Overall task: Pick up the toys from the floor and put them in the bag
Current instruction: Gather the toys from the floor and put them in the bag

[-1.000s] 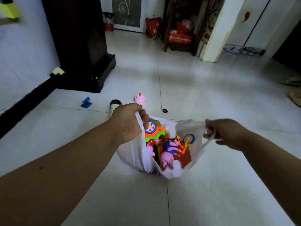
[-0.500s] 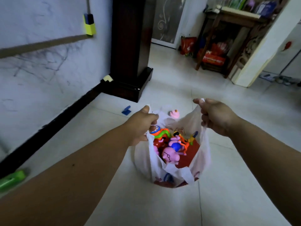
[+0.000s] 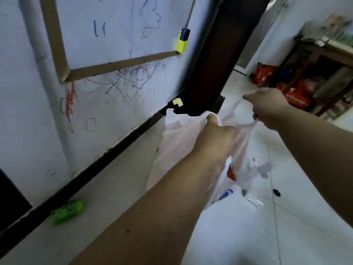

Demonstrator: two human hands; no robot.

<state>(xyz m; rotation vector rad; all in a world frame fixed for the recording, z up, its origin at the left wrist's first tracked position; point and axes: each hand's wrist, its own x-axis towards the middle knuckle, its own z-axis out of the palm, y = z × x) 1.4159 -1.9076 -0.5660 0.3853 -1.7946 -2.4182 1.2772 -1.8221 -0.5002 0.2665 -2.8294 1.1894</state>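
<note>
A white plastic bag [image 3: 175,142] hangs in the air between my two hands. My left hand [image 3: 217,138] is closed on the bag's near rim. My right hand [image 3: 267,108] grips a handle strip higher up and to the right. The toys inside are hidden by my left arm and the bag's wall; only red and blue patches show through the plastic. A green toy [image 3: 66,212] lies on the floor by the dark skirting at the lower left.
A scribbled white wall [image 3: 114,92] runs along the left. A dark wooden cabinet [image 3: 214,60] stands ahead. A small black ring [image 3: 276,192] and a bit of clear wrapper [image 3: 253,200] lie on the tiles at right. Red bags [image 3: 296,96] sit under a shelf at far right.
Both hands have lifted the bag off the floor and drawn its mouth closer together. My view has swung left toward the wall, and the toys inside no longer show.
</note>
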